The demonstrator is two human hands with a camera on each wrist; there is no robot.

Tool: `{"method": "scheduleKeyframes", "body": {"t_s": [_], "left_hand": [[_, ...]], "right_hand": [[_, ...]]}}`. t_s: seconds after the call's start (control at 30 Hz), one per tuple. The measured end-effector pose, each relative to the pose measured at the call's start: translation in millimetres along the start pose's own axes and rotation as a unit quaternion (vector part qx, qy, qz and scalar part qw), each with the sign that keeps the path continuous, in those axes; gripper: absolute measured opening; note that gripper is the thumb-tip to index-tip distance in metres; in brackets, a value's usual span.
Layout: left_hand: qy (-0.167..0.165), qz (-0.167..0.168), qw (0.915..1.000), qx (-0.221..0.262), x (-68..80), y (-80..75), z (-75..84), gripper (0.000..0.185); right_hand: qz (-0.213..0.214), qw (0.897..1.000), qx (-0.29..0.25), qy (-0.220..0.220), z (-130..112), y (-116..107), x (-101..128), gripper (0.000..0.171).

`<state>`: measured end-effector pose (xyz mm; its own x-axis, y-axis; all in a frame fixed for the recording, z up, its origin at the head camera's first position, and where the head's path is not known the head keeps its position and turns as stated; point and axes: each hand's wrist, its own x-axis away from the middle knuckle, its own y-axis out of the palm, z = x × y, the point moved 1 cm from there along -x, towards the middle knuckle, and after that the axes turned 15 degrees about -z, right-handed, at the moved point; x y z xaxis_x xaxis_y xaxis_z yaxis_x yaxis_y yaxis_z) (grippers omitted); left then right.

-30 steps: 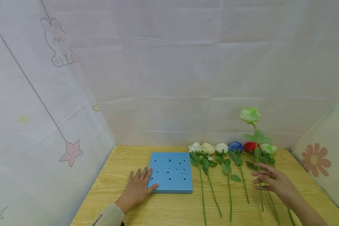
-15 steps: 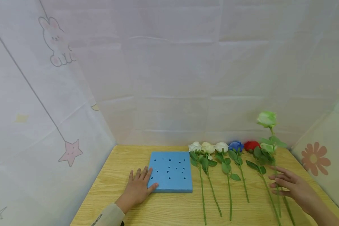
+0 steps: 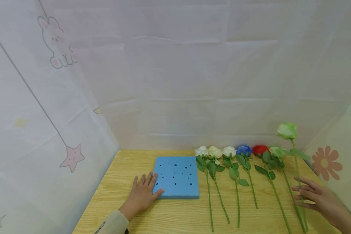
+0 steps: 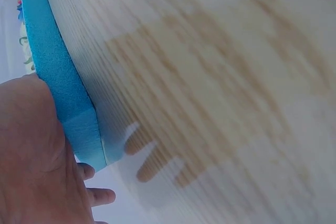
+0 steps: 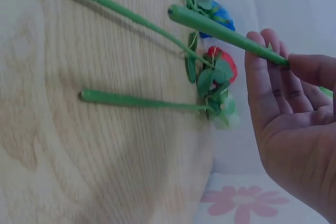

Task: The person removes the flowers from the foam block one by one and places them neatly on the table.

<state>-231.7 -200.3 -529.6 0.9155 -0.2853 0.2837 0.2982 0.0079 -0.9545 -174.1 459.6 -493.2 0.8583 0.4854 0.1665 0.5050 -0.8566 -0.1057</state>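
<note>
My left hand (image 3: 141, 196) rests with spread fingers on the table, thumb and fingertips at the left edge of a blue foam board (image 3: 166, 191) dotted with small holes. The left wrist view shows the palm's side by the board's thick blue edge (image 4: 58, 66). At the far right, my right hand (image 3: 318, 199) pinches the stem of a pale green artificial rose (image 3: 287, 131) between thumb and fingers. It is held bloom up, above the table; the lower stem (image 5: 220, 32) sticks out past the fingers. Beneath it lies another pale green rose (image 3: 276, 151), stem toward me.
Left of these lie a red rose (image 3: 261, 149), a blue rose (image 3: 244, 150), a white rose (image 3: 229, 151), a cream rose (image 3: 215, 152) and another white rose (image 3: 201, 151), blooms along the back of the wooden table (image 3: 128, 162). Printed cloth (image 3: 175, 81) hangs close behind.
My right hand has moved to the right and slightly toward me with the pale green rose, passing from near the red rose to beyond the lying green one. My left hand stays put.
</note>
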Motion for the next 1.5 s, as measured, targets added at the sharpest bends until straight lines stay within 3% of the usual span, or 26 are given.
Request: {"method": "scheduleKeyframes", "body": {"t_s": [0.13,0.47,0.67,1.17,1.37,1.5], "left_hand": [[-0.001,-0.004,1.0000,0.003,-0.2,-0.4,0.5,0.086],[0.003,0.003,0.9999,0.011,-0.7,-0.4,-0.3,0.086],[0.010,0.009,0.9998,0.014,-1.4,2.5,-1.4,0.087],[0.007,-0.003,0.9998,0.019,0.8,-0.5,-0.4,0.086],[0.013,0.012,0.9998,0.011,-0.7,4.0,-2.9,0.088],[0.003,0.004,1.0000,0.003,-2.3,5.4,-3.5,0.088]], "right_hand": [[-0.015,1.000,-0.009,-0.002,7,-9,5,0.046],[-0.011,0.997,-0.031,0.069,16,-27,16,0.037],[-0.048,0.996,-0.049,0.056,23,-39,20,0.044],[-0.096,0.988,-0.069,0.100,33,-61,25,0.043],[-0.121,0.985,-0.087,0.085,39,-66,25,0.048],[-0.138,0.982,-0.105,0.076,43,-68,24,0.051]]}}
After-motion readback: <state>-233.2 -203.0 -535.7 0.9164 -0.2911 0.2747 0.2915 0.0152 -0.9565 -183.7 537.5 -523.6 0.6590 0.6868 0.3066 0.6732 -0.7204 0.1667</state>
